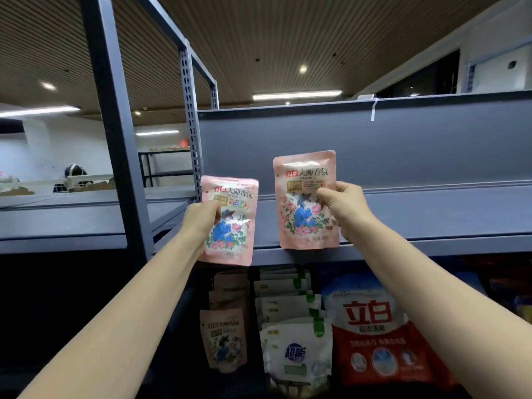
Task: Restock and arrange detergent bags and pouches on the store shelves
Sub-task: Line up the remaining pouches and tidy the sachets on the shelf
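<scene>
My left hand (201, 218) grips a pink floral detergent pouch (230, 234) by its left edge, holding it upright in front of the grey shelf's front lip. My right hand (344, 203) pinches a second, matching pink pouch (302, 197) at its right side. That pouch stands upright with its bottom edge at the front of the grey upper shelf (417, 217). The two pouches are apart, side by side.
On the shelf below stand a row of pink pouches (226, 338), a row of white pouches (296, 349) and a big red-and-white bag (383, 341). A grey upright post (121, 156) rises at left and a grey back panel (374, 145) closes the upper shelf.
</scene>
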Demonstrator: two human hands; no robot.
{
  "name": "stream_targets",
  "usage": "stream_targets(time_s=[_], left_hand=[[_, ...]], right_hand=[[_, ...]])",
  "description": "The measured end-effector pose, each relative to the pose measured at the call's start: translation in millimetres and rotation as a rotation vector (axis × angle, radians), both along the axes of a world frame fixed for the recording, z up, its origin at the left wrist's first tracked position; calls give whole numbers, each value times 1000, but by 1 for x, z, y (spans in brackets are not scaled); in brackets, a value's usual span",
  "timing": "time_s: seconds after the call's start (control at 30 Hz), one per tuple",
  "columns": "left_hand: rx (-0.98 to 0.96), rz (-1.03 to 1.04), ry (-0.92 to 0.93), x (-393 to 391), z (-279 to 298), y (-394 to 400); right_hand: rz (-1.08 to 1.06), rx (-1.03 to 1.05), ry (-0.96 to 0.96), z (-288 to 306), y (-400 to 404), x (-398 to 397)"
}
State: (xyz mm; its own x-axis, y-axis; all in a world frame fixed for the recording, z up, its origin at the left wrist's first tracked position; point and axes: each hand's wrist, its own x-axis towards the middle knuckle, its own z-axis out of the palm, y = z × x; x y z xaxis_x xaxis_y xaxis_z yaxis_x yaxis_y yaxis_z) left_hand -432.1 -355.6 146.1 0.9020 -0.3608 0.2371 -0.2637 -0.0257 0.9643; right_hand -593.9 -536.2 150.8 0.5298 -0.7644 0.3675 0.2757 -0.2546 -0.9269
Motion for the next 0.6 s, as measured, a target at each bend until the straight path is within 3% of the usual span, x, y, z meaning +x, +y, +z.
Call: stream_targets(time_s=[0.13,0.3,0.5,0.6], left_hand=[[-242,0,-52,-8,-22,8],[-420,59,-57,-17,-58,29],[-175,174,-48,-19,-137,45],[59,186,113,-14,-186,48]], right_hand=[[-77,-52,-49,-8,12,-7],[-8,-43,-112,-34,41,-17],[82,-26,-40,-94,66,-16],[105,-21,55,-127,74,-11]])
